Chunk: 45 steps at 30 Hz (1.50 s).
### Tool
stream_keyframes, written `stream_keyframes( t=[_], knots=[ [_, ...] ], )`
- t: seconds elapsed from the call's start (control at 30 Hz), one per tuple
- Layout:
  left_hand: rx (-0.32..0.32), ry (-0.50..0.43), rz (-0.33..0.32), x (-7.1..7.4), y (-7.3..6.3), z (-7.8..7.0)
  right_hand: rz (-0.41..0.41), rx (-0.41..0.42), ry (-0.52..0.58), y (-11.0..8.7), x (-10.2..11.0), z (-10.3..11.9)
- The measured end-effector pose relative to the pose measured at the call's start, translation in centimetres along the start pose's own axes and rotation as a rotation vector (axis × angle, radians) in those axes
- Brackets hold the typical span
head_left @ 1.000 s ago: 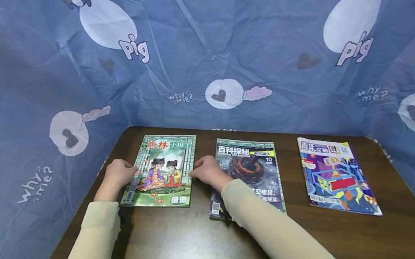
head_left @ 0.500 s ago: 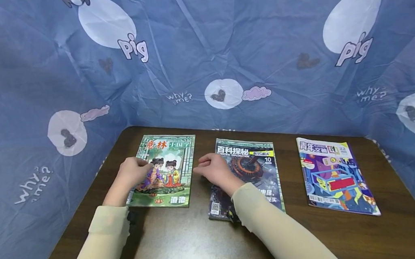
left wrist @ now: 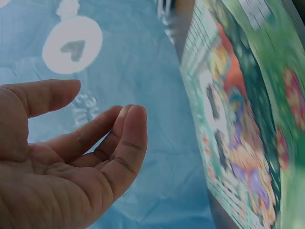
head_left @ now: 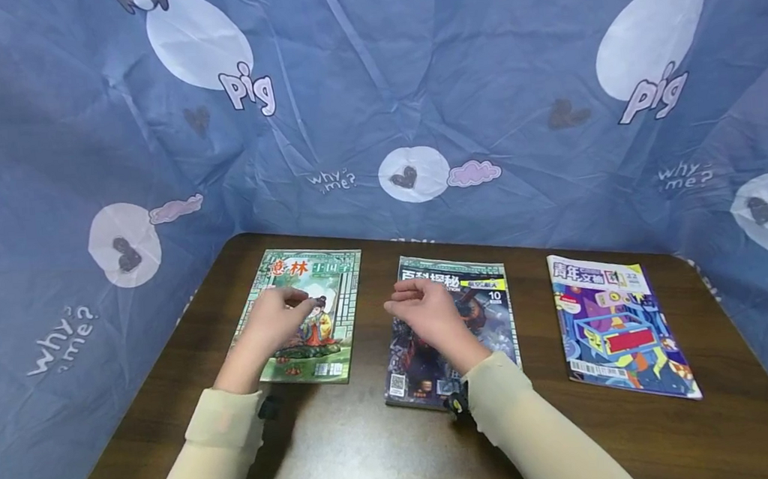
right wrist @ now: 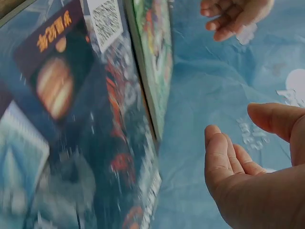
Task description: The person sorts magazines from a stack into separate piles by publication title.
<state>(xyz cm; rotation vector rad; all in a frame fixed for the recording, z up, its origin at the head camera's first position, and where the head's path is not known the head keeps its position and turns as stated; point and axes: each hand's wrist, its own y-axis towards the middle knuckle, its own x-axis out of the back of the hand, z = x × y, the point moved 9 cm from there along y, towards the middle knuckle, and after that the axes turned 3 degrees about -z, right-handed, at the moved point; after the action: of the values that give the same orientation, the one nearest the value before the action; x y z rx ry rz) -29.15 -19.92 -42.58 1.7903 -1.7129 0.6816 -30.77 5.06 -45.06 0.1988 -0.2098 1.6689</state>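
Observation:
A green magazine [head_left: 324, 304] with two cartoon children on its cover lies flat at the left of the table. Above it hovers my left hand [head_left: 272, 323]; the left wrist view shows its fingers [left wrist: 134, 129] loosely bent, thumb apart, nothing between them. A dark magazine [head_left: 420, 357] with a space picture lies in the middle, on top of something with a green edge. Over this one is my right hand [head_left: 430, 315], fingers [right wrist: 218, 155] relaxed and holding nothing. In the right wrist view both hands are off the covers.
On the right lies a purple, colourful magazine [head_left: 621, 326], slightly tilted. All three rest on a dark brown wooden table [head_left: 347, 453]. A blue printed cloth [head_left: 321, 124] hangs behind and at both sides.
Both hands have let go of the green magazine's side edges and lifted. They have moved right, the left over the green cover, the right over the dark one. The magazines stay in place.

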Motion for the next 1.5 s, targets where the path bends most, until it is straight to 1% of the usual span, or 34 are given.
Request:
stream_keyframes(
  t=[0.07, 0.13, 0.2, 0.27, 0.33, 0.43, 0.53, 0.7, 0.83, 0.97, 1.07, 1.17, 1.27, 1.4, 1.5],
  knots=[
    [-0.019, -0.02, -0.01, -0.2, -0.3, -0.8, -0.026, 0.002, 0.012, -0.2, 1.1, 0.1],
    [-0.033, -0.063, -0.017, -0.6, -0.6, -1.5, -0.054, -0.004, 0.016, -0.6, 2.2, 0.1],
    [-0.051, -0.115, -0.026, -0.9, -0.9, -2.2, -0.077, -0.011, 0.026, -1.0, 3.3, 0.1],
    [-0.069, -0.191, -0.033, -1.2, -1.1, -2.8, -0.09, -0.025, 0.042, -1.5, 4.4, 0.0],
    [-0.09, -0.247, -0.057, -1.5, -1.3, -3.4, -0.102, -0.035, 0.062, -1.8, 5.4, -0.4],
    [-0.109, -0.329, -0.099, -1.8, -1.7, -4.0, -0.124, -0.038, 0.057, -2.5, 6.9, -0.8],
    [-0.112, -0.373, -0.127, -2.4, -2.0, -4.4, -0.151, -0.027, 0.028, -3.3, 8.4, -1.1],
    [-0.116, -0.419, -0.124, -3.5, -2.5, -5.2, -0.187, -0.024, 0.003, -4.6, 10.3, -1.5],
    [-0.13, -0.425, -0.108, -4.1, -2.9, -5.8, -0.228, -0.025, 0.008, -5.5, 11.7, -1.9],
    [-0.14, -0.406, -0.096, -4.6, -3.2, -6.2, -0.282, -0.003, -0.018, -6.5, 13.0, -2.3],
    [-0.136, -0.393, -0.095, -4.7, -3.4, -6.3, -0.31, 0.003, -0.043, -7.3, 13.9, -2.8],
    [-0.124, -0.376, -0.09, -4.8, -3.6, -6.2, -0.325, -0.017, -0.067, -8.0, 14.5, -3.5],
    [-0.113, -0.354, -0.087, -5.0, -3.7, -6.0, -0.335, -0.06, -0.097, -8.8, 15.2, -4.3],
    [-0.111, -0.342, -0.087, -5.1, -3.7, -6.0, -0.337, -0.125, -0.106, -9.6, 16.0, -5.1],
    [-0.114, -0.329, -0.085, -5.3, -3.8, -6.1, -0.342, -0.152, -0.104, -10.1, 16.6, -5.6]
  ],
)
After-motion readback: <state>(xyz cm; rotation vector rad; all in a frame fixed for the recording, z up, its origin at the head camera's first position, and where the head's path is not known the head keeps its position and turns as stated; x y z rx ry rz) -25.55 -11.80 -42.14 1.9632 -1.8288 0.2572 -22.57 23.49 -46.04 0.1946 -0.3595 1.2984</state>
